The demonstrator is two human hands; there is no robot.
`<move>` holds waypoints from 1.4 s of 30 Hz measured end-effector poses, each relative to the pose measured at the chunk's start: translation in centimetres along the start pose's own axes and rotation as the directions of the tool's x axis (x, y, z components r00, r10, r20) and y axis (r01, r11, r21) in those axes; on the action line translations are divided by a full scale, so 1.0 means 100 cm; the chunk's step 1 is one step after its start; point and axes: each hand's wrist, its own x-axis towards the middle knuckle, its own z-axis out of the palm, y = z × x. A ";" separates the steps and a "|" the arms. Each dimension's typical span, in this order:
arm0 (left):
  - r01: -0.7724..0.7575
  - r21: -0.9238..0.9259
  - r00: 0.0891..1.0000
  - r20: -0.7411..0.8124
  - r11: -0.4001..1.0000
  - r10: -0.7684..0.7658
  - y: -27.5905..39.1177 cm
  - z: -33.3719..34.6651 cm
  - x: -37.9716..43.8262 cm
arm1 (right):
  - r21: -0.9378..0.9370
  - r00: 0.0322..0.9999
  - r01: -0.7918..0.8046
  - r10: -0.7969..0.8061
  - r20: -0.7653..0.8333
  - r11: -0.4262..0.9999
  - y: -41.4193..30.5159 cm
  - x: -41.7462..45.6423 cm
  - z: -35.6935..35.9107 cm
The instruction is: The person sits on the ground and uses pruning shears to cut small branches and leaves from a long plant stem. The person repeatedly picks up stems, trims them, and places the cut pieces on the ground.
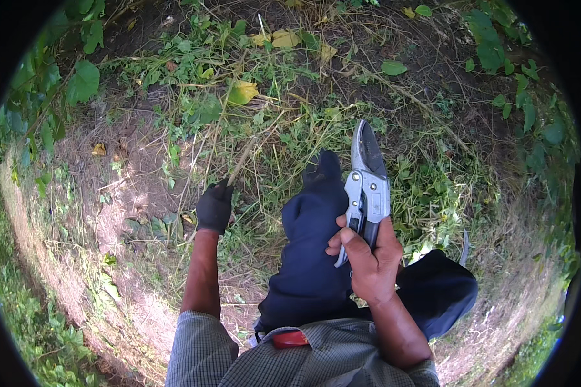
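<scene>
In a dark glove, my left hand (214,208) is closed around a thin brown woody stem (242,158), which slants up and right out of my fist among cut greenery. My bare right hand (376,266) holds a pair of bypass pruning shears (374,191) by the handles, above my dark trouser leg (310,242). The shears point away from me, and their blades look closed together with nothing between them. The far end of the stem is lost in the tangle of plants.
Cut vines and weeds (426,193) cover the soil around my feet. A curved metal blade (465,247), perhaps a sickle, shows beyond my right knee (438,290). Leafy branches hang at the upper left (83,82) and upper right (489,46). Something red (290,339) is at my shirt front.
</scene>
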 end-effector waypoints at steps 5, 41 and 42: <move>-0.192 0.037 0.981 -0.030 0.981 0.194 0.084 -0.052 0.034 | 0.039 1.000 0.012 -0.012 0.009 0.999 0.006 -0.004 -0.009; -0.495 -0.774 0.868 -0.451 0.395 0.206 0.373 -0.166 0.040 | 0.208 0.829 0.072 0.057 -0.557 0.975 0.035 -0.091 -0.179; -0.507 -0.791 0.861 -0.478 0.342 0.171 0.371 -0.171 0.040 | 0.212 0.817 0.096 0.044 -0.575 0.973 0.036 -0.090 -0.178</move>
